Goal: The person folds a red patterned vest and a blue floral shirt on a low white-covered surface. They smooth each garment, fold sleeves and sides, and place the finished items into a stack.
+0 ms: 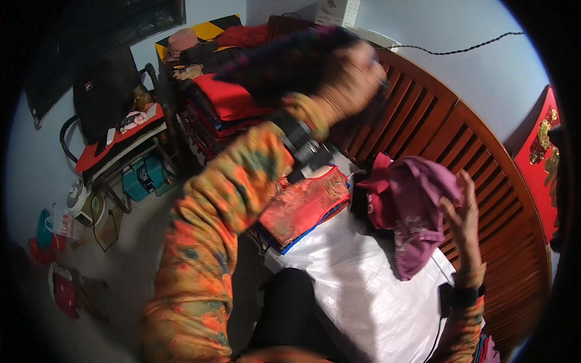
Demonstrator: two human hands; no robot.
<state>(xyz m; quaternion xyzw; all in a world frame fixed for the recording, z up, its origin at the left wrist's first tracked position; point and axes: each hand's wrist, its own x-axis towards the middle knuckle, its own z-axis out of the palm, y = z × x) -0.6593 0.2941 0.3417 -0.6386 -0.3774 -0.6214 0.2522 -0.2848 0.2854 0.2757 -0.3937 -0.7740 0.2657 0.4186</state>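
Observation:
My left hand [352, 84], blurred by motion, is raised at the upper middle and grips a dark patterned cloth [290, 63]. Its sleeve crosses the view from the lower left. At the right, my right hand [460, 218] has its fingers apart at the edge of a mauve garment [417, 204]; whether it pinches the fabric is hard to tell. That garment lies partly over a crimson one [379, 199]. Left of them, folded red patterned clothes with blue edging [304, 204] rest on a white woven plastic sheet [354, 281].
A slatted wooden bench back [476, 168] curves along the right. Folded clothes [222, 97] are stacked behind my left forearm. A chair with a red seat cover [150, 115] stands at the left, above a teal box [143, 177]. A rice cooker [84, 204] sits on the floor side.

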